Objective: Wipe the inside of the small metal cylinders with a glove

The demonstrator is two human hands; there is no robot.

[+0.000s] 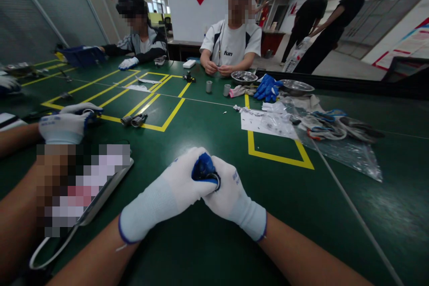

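blue part (203, 168) clasped, left hand (176, 190), right hand (231, 193)

The left hand (170, 192), in a white glove, is curled tight, fingers folded over the grip. The right hand (231, 196), gloved alike, clenches against it from the opposite side. Bare forearms (311, 257) spread apart behind the grip.

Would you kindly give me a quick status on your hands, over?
Left hand, right hand: grip shut on small blue rounded part. Clear plastic bag lies right, apart.
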